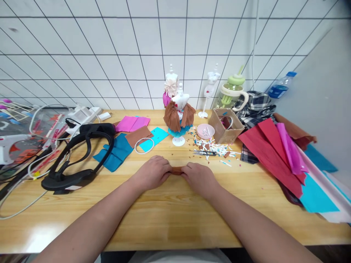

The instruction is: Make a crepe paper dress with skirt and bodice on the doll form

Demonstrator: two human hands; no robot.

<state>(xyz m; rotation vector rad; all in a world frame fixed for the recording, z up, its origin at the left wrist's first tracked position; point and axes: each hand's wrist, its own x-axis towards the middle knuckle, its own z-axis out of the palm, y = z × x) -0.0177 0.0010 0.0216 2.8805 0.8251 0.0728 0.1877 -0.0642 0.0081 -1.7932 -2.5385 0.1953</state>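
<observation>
Between my two hands, low over the wooden table, a narrow folded strip of brown crepe paper (177, 170) is stretched level. My left hand (154, 172) is closed on its left end, and my right hand (199, 179) pinches the right end. Only the middle of the strip shows; the fingers cover both ends. Just beyond stands a small white dress-form mannequin (181, 101) wearing a brown paper piece (173, 120) over a blue ruffled skirt (179, 132). A pair of thread snips (205, 152) lies past my right hand among paper scraps (219, 148).
Behind stand a bare mannequin (210, 86), a cardboard box (226, 126), a pink dish (205, 131) and a green-lidded jug (233, 91). Red crepe sheets (270, 153) are piled right. At left lie a black headset strap (82, 157), a white ring (144, 145) and a teal sheet (117, 153).
</observation>
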